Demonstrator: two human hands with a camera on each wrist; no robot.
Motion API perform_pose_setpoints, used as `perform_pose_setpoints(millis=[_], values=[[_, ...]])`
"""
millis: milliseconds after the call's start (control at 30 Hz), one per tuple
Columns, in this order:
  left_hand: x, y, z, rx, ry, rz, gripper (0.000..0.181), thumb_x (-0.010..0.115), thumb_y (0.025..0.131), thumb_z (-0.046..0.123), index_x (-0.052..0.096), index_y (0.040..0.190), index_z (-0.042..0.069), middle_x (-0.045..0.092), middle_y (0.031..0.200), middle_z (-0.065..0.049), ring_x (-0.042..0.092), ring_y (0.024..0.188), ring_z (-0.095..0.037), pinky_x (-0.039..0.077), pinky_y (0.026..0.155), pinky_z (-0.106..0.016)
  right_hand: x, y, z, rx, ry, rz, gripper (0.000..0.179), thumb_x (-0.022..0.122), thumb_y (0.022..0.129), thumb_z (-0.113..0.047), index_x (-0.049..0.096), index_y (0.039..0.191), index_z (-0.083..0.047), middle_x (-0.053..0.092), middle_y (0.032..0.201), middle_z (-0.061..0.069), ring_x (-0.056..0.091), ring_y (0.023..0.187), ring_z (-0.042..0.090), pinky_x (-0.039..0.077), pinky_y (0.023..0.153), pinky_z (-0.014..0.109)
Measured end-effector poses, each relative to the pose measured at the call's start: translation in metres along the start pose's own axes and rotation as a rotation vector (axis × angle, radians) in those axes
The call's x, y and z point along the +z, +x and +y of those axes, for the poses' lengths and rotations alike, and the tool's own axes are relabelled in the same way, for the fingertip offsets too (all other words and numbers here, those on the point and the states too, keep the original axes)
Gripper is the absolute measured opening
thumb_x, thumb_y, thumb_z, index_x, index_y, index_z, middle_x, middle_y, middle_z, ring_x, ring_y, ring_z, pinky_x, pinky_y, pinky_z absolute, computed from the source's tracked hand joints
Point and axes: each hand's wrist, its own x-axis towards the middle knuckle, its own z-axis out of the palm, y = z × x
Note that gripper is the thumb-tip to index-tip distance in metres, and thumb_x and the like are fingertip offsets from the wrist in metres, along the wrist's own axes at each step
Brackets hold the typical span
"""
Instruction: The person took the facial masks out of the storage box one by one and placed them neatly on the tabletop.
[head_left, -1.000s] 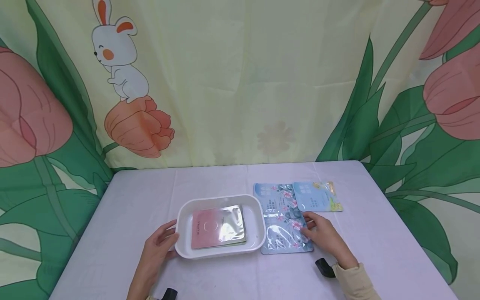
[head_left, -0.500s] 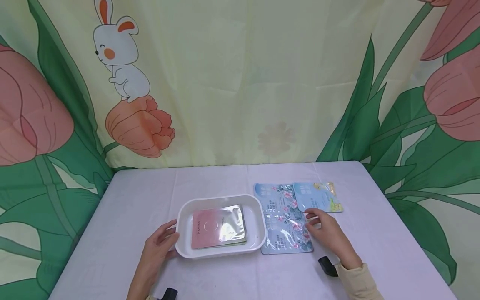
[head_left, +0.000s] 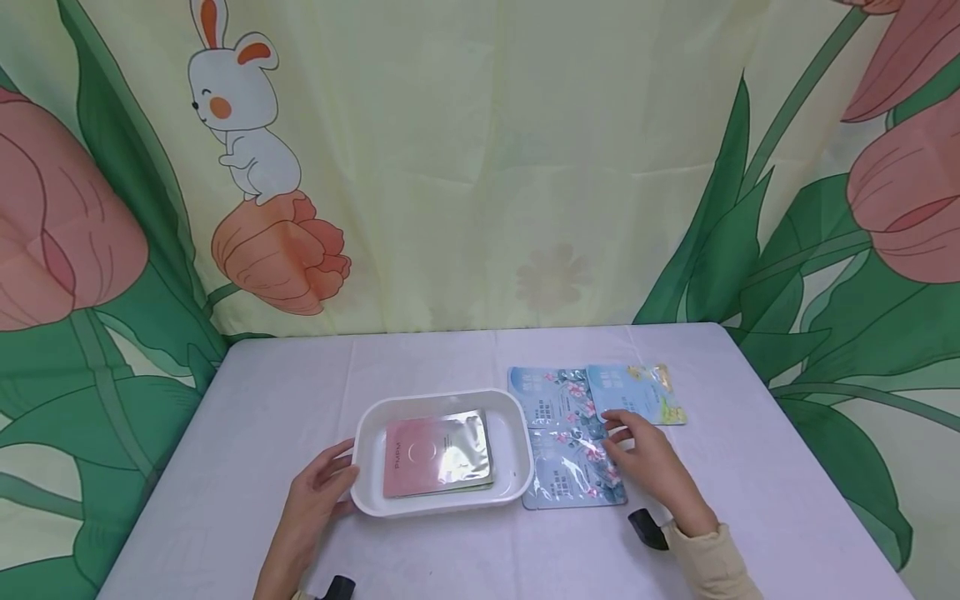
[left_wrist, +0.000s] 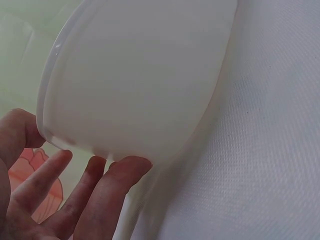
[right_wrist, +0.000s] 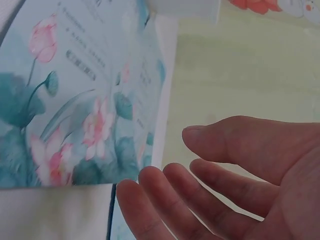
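My left hand [head_left: 317,487] is at the left end of a white tray [head_left: 442,511], its fingertips touching the tray's outer wall in the left wrist view. A pink and silver sheet mask packet [head_left: 431,454] lies flat in the tray, with the edge of another showing beneath. Nearest to my right hand [head_left: 648,458] is the lower blue floral sheet mask packet [head_left: 573,475], beside the tray. The right fingers are loosely bent over its upper right corner, with nothing held; contact is unclear. In the right wrist view, these fingers [right_wrist: 185,185] and thumb stand apart.
Behind the lower packet lies a second blue floral packet [head_left: 546,396]. A blue packet with yellow flowers [head_left: 637,392] adjoins it on the right. All rest on a white-covered table [head_left: 292,383], against a curtain [head_left: 450,167] printed with tulips and a rabbit.
My right hand has shifted slightly away from the body, from the lower blue packet's right side to its upper right corner. The left hand and tray stay in place.
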Motion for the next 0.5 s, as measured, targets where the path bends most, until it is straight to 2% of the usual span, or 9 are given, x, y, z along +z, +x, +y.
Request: perform_pose_setpoints(millis=[167, 400, 500], values=[[0.000, 0.000, 0.000, 0.000, 0.010, 0.003, 0.053, 0.069, 0.093, 0.026, 0.051, 0.142, 0.022, 0.057, 0.138, -0.016, 0.066, 0.108, -0.018, 0.061, 0.075, -0.029, 0.004, 0.002, -0.010, -0.020, 0.033, -0.003, 0.047, 0.068, 0.091, -0.005, 0.053, 0.134, 0.003, 0.062, 0.119, 0.018, 0.062, 0.102, 0.027, 0.060, 0.081, 0.037], [0.000, 0.000, -0.001, -0.003, -0.001, 0.001, 0.053, 0.070, 0.092, 0.028, 0.052, 0.142, 0.022, 0.058, 0.137, -0.015, 0.066, 0.104, -0.017, 0.060, 0.074, -0.028, 0.009, 0.003, -0.023, -0.055, 0.035, 0.010, 0.045, 0.067, 0.091, -0.006, 0.054, 0.134, 0.001, 0.063, 0.120, 0.017, 0.062, 0.102, 0.026, 0.058, 0.087, 0.042], [0.000, 0.000, -0.001, -0.002, -0.002, -0.001, 0.053, 0.070, 0.092, 0.027, 0.052, 0.141, 0.022, 0.058, 0.137, -0.015, 0.066, 0.106, -0.018, 0.060, 0.074, -0.029, 0.010, 0.005, -0.029, -0.068, 0.036, 0.020, 0.044, 0.068, 0.091, -0.005, 0.055, 0.133, 0.001, 0.063, 0.118, 0.017, 0.062, 0.101, 0.025, 0.058, 0.085, 0.041]])
